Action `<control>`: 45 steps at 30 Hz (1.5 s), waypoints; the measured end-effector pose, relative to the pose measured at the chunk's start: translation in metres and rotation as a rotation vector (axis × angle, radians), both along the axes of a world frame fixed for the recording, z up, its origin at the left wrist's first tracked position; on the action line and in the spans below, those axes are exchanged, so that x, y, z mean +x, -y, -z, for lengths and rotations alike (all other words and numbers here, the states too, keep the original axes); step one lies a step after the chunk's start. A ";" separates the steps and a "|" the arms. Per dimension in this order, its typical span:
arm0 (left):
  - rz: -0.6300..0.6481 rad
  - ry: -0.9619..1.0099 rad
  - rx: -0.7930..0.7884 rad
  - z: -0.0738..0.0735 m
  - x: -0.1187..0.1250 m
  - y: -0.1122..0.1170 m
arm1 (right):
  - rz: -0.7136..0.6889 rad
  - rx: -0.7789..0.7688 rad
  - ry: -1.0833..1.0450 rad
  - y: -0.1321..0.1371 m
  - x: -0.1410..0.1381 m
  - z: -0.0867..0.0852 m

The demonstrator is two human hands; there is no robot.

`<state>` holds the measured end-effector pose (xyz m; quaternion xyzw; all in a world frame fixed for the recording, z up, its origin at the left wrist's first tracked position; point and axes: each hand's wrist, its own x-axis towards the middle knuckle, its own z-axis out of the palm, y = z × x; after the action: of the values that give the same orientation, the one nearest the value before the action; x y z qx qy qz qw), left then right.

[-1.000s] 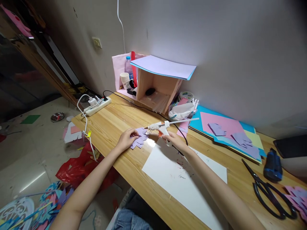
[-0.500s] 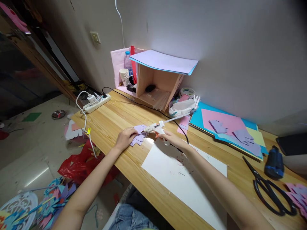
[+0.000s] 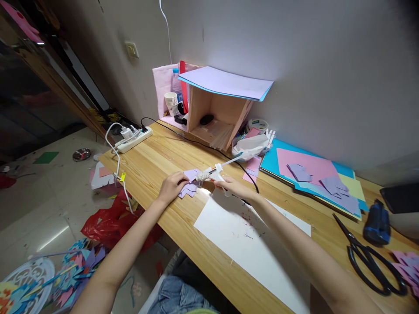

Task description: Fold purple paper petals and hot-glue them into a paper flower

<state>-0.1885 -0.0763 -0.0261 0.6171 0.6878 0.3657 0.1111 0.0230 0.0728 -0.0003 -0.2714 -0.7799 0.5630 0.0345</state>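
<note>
- In the head view, your left hand [image 3: 172,187] is pinched closed on the edge of the purple paper [image 3: 189,190], which lies on the wooden table [image 3: 153,161] near its front edge.
- Your right hand [image 3: 234,187] is wrapped around the handle of the white glue gun [image 3: 209,173], with its nose over the paper.
- A black cord [image 3: 196,141] runs behind the gun and bends down by your right wrist.
- A white sheet [image 3: 229,231] lies under your right arm, which hides part of it.
- Black scissors [image 3: 352,239] lie off to your right, well apart from your hands.
- Your left fingers hide some purple paper. You can't tell if the gun's tip touches it.
- Your right hand hides most of the handle.
- Pink paper pieces [image 3: 406,268] are cut off at the right side.
</note>
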 end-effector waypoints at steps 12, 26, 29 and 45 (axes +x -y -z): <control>-0.006 -0.010 0.024 0.002 -0.001 -0.001 | -0.052 0.013 0.014 -0.004 -0.006 0.005; -0.013 -0.007 0.008 0.002 -0.001 0.000 | -0.054 -0.024 0.016 -0.001 -0.005 -0.014; -0.017 -0.003 0.007 0.002 -0.001 0.000 | -0.070 -0.043 0.038 -0.001 -0.003 -0.018; -0.271 0.135 -0.082 0.006 0.007 -0.013 | -0.020 -0.091 -0.009 -0.003 0.000 -0.013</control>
<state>-0.1817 -0.0633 -0.0319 0.4877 0.7700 0.3897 0.1317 0.0232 0.0759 0.0127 -0.2622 -0.7561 0.5992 0.0199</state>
